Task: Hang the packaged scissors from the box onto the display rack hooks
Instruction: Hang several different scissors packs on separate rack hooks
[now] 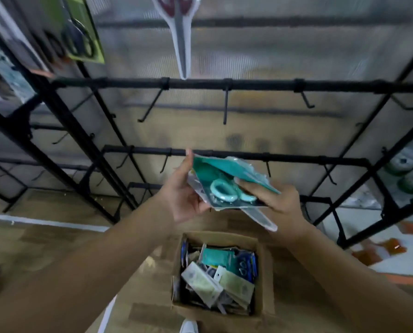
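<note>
Two hands: both hold one teal scissors pack, up over the box.
Left hand: fingers reach up along the pack's left edge.
Right hand: thumb on top, fingers under, pinching the right side.
Pack: it lies nearly flat, card end toward the rack, clear tip toward the person.
Nearest hook: just past the pack's far edge, on the lower bar.
Next move: I think the card end must tip up to meet that hook.
Box: more packs inside.
</note>
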`<state>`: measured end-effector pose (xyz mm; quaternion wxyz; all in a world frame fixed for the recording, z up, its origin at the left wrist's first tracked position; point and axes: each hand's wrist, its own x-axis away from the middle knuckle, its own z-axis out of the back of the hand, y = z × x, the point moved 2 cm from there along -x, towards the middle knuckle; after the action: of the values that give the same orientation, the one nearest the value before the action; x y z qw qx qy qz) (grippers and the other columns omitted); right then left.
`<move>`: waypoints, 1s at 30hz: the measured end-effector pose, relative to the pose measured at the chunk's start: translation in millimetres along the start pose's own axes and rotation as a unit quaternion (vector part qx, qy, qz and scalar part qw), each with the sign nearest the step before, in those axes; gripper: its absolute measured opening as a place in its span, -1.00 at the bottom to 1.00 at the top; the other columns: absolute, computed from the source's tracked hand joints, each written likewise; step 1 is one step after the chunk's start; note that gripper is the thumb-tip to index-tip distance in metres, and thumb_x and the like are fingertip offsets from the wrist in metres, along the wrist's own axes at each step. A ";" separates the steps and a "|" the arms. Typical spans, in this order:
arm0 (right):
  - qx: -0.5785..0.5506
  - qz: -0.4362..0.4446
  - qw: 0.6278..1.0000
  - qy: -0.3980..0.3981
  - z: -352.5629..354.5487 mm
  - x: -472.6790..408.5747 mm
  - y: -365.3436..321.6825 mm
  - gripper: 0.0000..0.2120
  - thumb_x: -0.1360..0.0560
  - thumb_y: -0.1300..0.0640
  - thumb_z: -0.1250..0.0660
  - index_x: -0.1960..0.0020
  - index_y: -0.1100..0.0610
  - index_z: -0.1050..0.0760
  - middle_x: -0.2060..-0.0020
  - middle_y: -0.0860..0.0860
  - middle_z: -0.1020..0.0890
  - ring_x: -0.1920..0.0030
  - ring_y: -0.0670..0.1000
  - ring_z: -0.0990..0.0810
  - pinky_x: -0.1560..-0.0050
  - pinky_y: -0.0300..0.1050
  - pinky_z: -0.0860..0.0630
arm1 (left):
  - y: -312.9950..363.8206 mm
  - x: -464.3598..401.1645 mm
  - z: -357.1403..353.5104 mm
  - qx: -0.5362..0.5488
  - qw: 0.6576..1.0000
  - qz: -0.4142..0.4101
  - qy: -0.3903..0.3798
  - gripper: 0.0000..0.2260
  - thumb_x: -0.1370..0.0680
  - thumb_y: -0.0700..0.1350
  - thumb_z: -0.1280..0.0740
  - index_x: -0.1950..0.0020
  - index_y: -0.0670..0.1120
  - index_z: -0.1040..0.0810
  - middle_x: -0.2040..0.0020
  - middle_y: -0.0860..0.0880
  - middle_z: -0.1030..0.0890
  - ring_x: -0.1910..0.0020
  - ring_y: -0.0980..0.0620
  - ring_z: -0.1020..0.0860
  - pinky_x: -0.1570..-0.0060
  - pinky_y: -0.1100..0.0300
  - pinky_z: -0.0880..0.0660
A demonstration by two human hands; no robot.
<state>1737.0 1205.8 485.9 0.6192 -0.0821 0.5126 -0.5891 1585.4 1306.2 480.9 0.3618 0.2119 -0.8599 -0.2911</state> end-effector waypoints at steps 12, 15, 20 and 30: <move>0.121 0.179 0.970 -0.107 -24.6 -22.4 -52.1 -0.73 -0.47 -0.09 -0.36 -0.16 -0.27 -0.50 -0.17 -0.04 -0.55 -0.24 0.11 -0.51 -0.25 0.18 -0.44 | 13.8 60.8 7.3 0.097 0.981 -0.074 0.148 -0.69 -0.58 -0.09 -0.17 -0.28 -0.15 -0.47 -0.19 -0.21 -0.58 0.00 -0.17 -0.58 0.08 -0.02 -0.50; 0.122 0.159 0.976 -0.084 -27.0 -27.8 -55.8 -0.53 -0.41 0.13 -0.41 -0.28 -0.11 -0.43 -0.21 0.05 -0.53 -0.24 0.05 -0.45 -0.32 -0.07 -0.38 | 23.3 63.5 12.0 0.120 0.968 -0.129 0.178 -0.70 -0.58 -0.14 -0.22 -0.29 -0.17 -0.47 -0.18 -0.19 -0.60 -0.07 -0.14 -0.59 0.04 -0.03 -0.54; 0.113 0.126 0.985 -0.037 -23.4 -28.9 -51.2 -0.42 -0.32 0.33 -0.50 -0.31 0.15 -0.44 -0.22 0.03 -0.53 -0.18 -0.03 -0.51 -0.19 -0.13 -0.50 | 35.0 74.0 18.4 0.092 0.952 -0.204 0.208 -0.70 -0.52 -0.20 -0.30 -0.26 -0.16 -0.48 -0.02 -0.15 -0.66 0.21 -0.06 -0.67 0.39 0.12 -0.58; -0.203 -0.197 0.950 -0.132 -24.6 -46.7 -110.3 -0.52 -0.41 -0.19 -0.29 -0.28 -0.17 -0.28 -0.12 -0.17 -0.46 0.03 -0.24 -0.51 0.20 -0.40 -0.52 | 46.1 91.7 27.4 0.039 0.944 -0.274 0.181 -0.78 -0.52 -0.25 -0.31 -0.14 -0.10 -0.47 -0.10 -0.15 -0.64 -0.09 -0.18 -0.60 -0.04 -0.10 -0.55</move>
<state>1658.1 1223.9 577.6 0.5228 -0.3824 0.5090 -0.5669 1498.4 1297.1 541.2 0.4085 0.5027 -0.6995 -0.3019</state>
